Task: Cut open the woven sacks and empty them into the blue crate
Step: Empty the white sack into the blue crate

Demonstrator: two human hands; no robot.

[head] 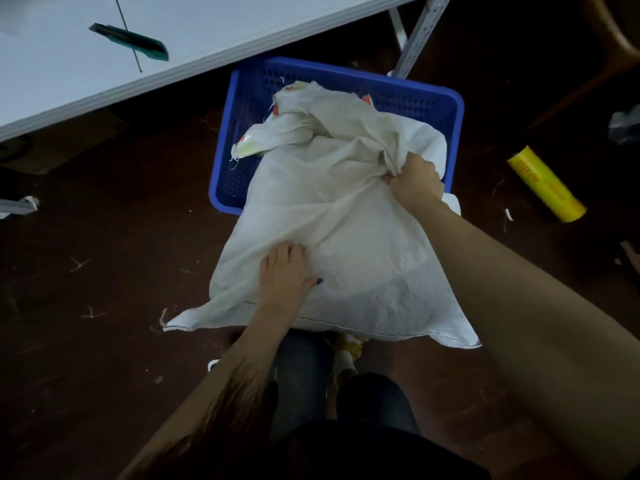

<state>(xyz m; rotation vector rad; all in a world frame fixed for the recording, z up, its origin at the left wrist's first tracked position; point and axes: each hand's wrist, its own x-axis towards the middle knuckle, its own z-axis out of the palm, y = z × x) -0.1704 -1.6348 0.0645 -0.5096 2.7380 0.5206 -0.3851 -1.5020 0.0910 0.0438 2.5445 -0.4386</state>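
Head view: a white woven sack is seen lying half over the near edge of a blue crate, with its open, crumpled top inside the crate and its stitched bottom end toward the person. The crate is set on a dark floor, partly under a white table. The right hand is closed tight on a bunch of the sack's cloth near the crate's right side. The left hand is laid on the lower part of the sack, with the fingers curled into a fold of the cloth. A green box cutter is seen lying on the table. A yellow roll is lying on the floor to the right of the crate.
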